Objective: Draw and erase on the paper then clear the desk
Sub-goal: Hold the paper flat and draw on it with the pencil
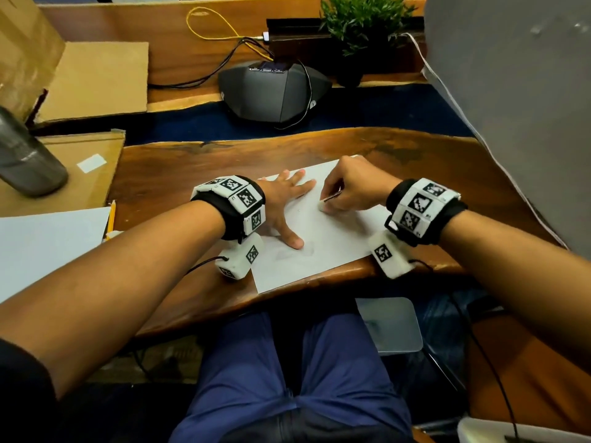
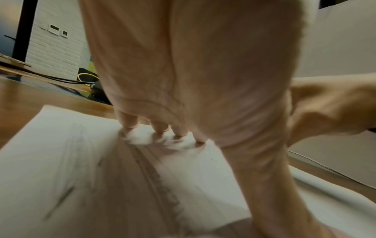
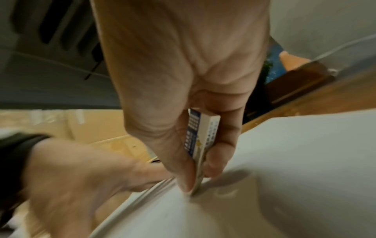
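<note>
A white sheet of paper (image 1: 323, 244) lies on the wooden desk (image 1: 179, 167) near its front edge, with faint pencil marks (image 2: 67, 162) on it. My left hand (image 1: 284, 203) lies flat on the sheet, fingers spread, pressing it down. My right hand (image 1: 345, 193) pinches a white eraser (image 3: 201, 140) in a blue-and-white sleeve between thumb and fingers. The eraser's tip (image 1: 321, 207) touches the paper just right of my left hand.
A yellow pencil (image 1: 112, 215) lies beside another white sheet (image 1: 48, 241) at the left. Cardboard (image 1: 80, 174), a dark bottle (image 1: 25, 158), a conference phone (image 1: 271, 91) with cables and a potted plant (image 1: 361, 24) stand behind. A grey panel (image 1: 511, 107) rises on the right.
</note>
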